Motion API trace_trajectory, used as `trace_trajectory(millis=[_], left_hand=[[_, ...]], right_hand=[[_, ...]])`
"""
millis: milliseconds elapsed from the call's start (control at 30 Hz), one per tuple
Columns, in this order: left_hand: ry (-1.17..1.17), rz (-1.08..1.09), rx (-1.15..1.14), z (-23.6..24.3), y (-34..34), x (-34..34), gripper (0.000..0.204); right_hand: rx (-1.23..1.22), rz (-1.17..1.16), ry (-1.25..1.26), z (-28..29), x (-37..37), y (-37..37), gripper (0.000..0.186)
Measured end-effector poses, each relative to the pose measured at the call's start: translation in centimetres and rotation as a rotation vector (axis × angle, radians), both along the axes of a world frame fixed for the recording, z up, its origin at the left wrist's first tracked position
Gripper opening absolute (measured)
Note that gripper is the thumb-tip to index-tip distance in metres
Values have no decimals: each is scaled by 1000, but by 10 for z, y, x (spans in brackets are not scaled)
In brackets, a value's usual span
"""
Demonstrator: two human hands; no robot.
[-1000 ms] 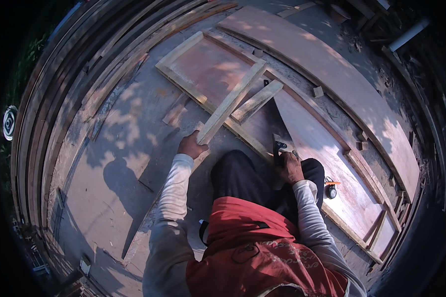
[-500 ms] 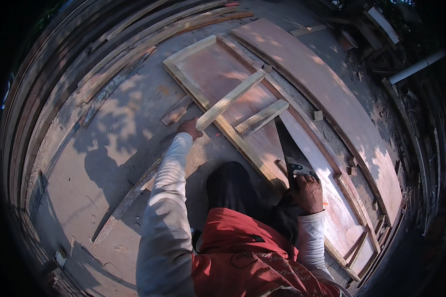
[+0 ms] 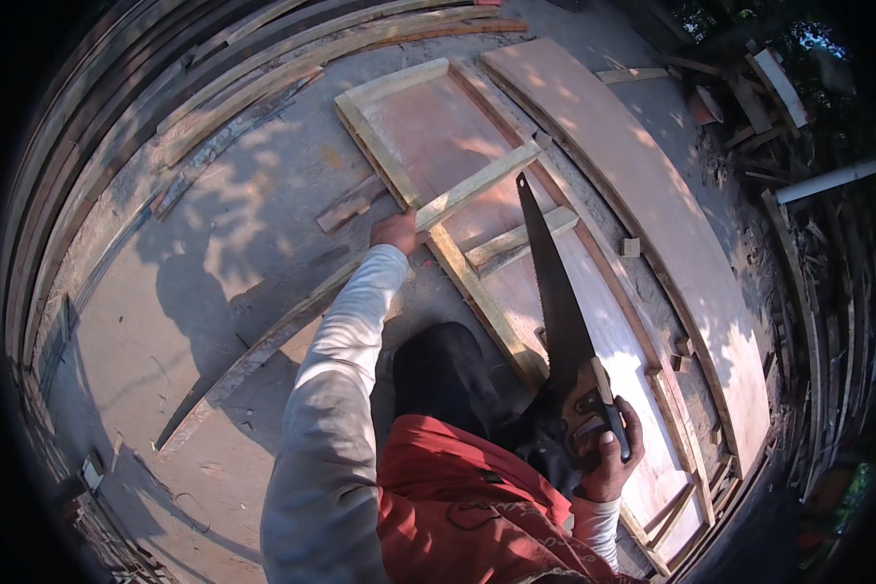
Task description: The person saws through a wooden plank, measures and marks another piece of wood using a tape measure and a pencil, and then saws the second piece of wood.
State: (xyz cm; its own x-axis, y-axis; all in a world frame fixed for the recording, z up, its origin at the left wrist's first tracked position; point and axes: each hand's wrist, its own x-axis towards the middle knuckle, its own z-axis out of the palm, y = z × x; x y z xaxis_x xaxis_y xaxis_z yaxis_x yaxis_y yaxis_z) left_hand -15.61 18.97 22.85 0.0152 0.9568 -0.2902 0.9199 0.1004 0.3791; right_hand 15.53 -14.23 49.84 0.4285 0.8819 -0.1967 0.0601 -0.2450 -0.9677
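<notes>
My left hand is closed around the near end of a pale wooden batten. The batten lies slantwise across a wood-framed panel, its end sticking out past the frame's left rail. A handsaw is in my right hand, fingers wrapped round its handle low at the right. Its long dark blade points up and away over the panel, toothed edge to the left, tip near the batten. Beneath the blade lies a shorter crosspiece inside the frame.
A long plywood-faced panel lies to the right, with small wood blocks between the two panels. Long boards are stacked at the far left. A loose plank and a short offcut rest on the ground. Scrap timber lines the right.
My right hand has drawn back toward me and lifted the saw, so its whole blade shows. My left hand stays on the batten's end. The view has shifted slightly.
</notes>
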Motion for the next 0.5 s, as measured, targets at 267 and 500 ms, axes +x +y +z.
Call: trace_trajectory(millis=[267,500], left_hand=[[4,-177,103,-26,12,28,57],[-53,-139,70,-47,32,48,69]], right_hand=[[16,292,-307,-55,19,75,54],[75,470,-438,-137,63,122,47]])
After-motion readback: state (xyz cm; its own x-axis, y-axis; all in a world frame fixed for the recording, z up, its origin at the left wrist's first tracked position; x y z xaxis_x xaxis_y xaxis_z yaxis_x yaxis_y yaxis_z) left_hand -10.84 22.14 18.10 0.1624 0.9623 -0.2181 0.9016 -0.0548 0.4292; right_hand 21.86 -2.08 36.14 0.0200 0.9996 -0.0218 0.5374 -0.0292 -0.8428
